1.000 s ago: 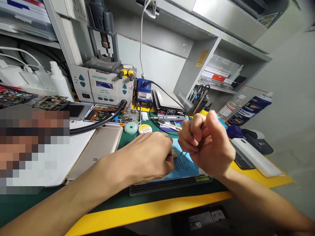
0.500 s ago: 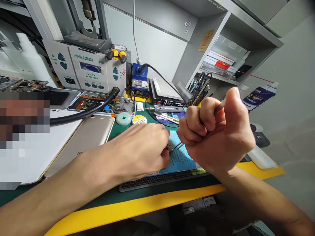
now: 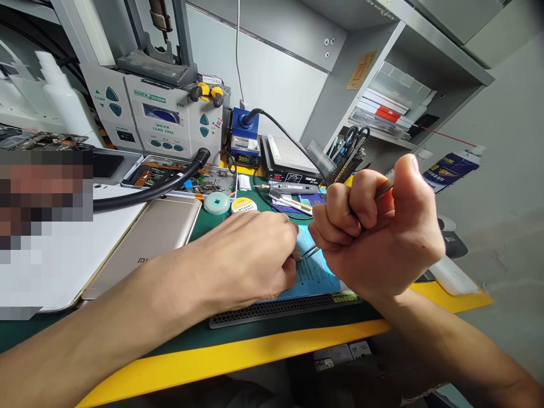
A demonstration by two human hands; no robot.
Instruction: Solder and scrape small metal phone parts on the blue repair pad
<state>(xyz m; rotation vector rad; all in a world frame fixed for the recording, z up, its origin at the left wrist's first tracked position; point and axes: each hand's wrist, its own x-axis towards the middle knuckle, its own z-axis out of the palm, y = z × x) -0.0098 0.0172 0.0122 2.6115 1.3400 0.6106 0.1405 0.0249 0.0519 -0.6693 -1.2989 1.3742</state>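
Left hand (image 3: 250,255) is clamped on a small part (image 3: 297,254), right hand (image 3: 378,232) closed round tweezers (image 3: 383,190) that reach just beside it, so I'd go slow and steady.

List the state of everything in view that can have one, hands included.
Left hand: closed around a small part
Small part: held, mostly hidden
Right hand: closed around tweezers
Tweezers: tips slightly apart, at the small part; contact unclear
Gold phone: lying back side up
Blue unit: readout lit
Black-fronted unit: red readout lit
Scissors: in the holder, handles up
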